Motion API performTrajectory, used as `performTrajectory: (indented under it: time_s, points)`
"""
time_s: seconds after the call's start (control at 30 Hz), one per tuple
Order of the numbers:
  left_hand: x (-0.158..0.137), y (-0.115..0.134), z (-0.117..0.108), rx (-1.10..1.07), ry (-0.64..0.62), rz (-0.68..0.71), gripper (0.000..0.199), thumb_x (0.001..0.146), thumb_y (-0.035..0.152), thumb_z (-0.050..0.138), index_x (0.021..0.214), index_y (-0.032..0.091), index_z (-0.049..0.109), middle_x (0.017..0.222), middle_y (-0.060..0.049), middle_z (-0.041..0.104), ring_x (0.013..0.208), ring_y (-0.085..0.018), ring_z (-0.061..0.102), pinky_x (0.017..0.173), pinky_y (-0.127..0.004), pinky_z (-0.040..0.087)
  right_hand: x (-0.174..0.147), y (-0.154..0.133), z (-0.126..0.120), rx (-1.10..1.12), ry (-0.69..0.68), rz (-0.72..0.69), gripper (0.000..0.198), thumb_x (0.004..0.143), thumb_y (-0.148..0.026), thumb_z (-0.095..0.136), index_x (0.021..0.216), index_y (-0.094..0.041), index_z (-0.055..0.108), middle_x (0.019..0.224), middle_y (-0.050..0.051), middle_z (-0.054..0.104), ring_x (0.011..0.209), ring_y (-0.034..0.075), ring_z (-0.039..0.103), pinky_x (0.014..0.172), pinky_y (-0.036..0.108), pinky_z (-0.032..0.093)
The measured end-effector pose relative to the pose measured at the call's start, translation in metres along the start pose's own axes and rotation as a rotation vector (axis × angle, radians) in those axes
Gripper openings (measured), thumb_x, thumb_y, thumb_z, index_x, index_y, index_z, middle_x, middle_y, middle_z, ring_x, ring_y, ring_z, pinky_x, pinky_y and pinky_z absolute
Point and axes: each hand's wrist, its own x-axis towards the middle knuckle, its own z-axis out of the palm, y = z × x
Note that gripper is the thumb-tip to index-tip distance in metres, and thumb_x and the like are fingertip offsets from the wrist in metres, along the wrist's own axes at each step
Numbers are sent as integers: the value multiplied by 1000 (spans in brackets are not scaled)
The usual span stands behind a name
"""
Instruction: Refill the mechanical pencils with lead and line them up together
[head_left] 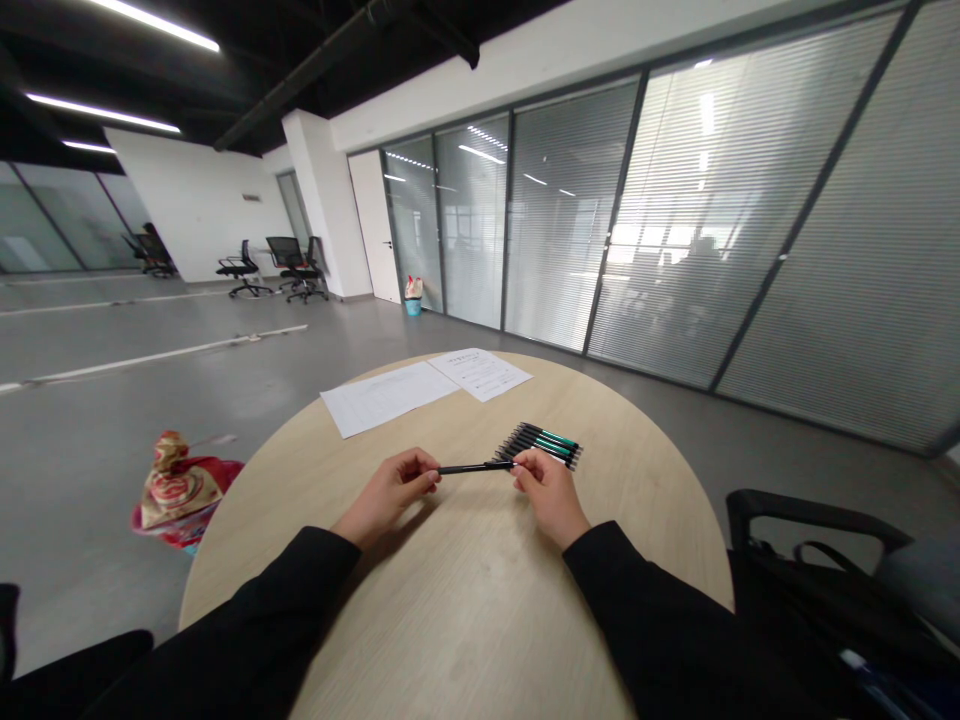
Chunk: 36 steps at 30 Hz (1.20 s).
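A black pen [474, 468] is stretched level between my two hands, just above the round wooden table [450, 600]. My left hand [394, 492] pinches its left end with thumb and fingers. At the other end, my right hand [546, 490] grips the pen between thumb and forefinger. Right behind that hand lies a row of several pens [541, 440], side by side on the tabletop, mostly black with a few green barrels. The right hand hides part of this row.
Two printed paper sheets [390, 395] lie at the table's far edge. On the floor to the left stands a bin with a red and gold bag [184, 490]. A black chair [817, 520] with a dark bag is at the right. Glass partitions [555, 210] line the far side.
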Motion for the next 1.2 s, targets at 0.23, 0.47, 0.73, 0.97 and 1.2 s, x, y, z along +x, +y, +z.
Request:
performTrajectory:
  time_s: [0.23,0.47,0.73,0.97,1.2]
  points:
    - [0,0,0,7,6,-5,27,76,41,71,80,16,62,65,0,61,59,-14,54,56,-26,40,-4,-10,-2,-68,-12,-23,14,83,-28,56,89,-18,63,75,1,65,62,15,62,61,27,49]
    - [2,-5,-1,-11,-9,-8,28,77,42,71,82,16,62,68,-1,61,60,-14,53,58,-27,39,-4,-16,-4,-74,-22,-23,15,84,-30,55,86,-17,63,74,1,65,60,15,62,60,27,49]
    - [2,-3,0,-34,-7,-12,27,76,41,71,81,16,62,65,0,60,59,-14,53,57,-27,39,-6,-21,-4,-97,-33,-34,17,87,-32,53,83,-18,61,72,1,63,61,15,61,60,26,49]
    - [2,-6,0,-35,1,-16,29,76,43,72,83,16,63,66,0,61,60,-14,55,56,-26,40,-7,-24,-6,-189,-50,-79,20,91,-33,50,81,-19,60,70,0,63,59,15,59,59,26,45]
    - [2,-5,0,-36,-9,-19,29,75,41,73,83,16,63,67,-1,61,60,-14,54,58,-27,40,-9,-29,-6,-286,-32,-129,22,93,-31,48,76,-20,55,62,-3,56,59,15,53,59,26,37]
